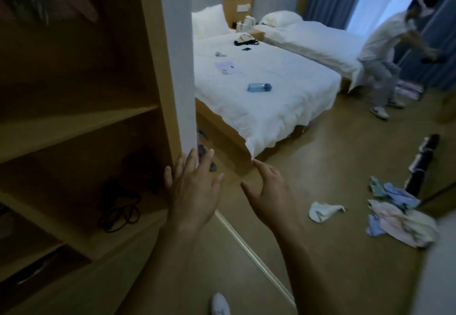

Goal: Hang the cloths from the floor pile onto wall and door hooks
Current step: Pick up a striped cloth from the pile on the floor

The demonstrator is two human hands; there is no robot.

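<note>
Left hand [191,186]: grip spread, empty, by white panel edge [181,68]; right hand [269,191]: grip apart, empty; cloth pile [397,216] on floor [320,265], well right

Matt pale wood is seen on the shelf unit [81,127], smooth faintly glossy flooring on the floor [320,166], soft crumpled cloth in the pile [399,218] and stray cloth [323,211], wrinkled white fabric on the bed [271,107], translucent blue plastic on the bottle [259,87].
</note>
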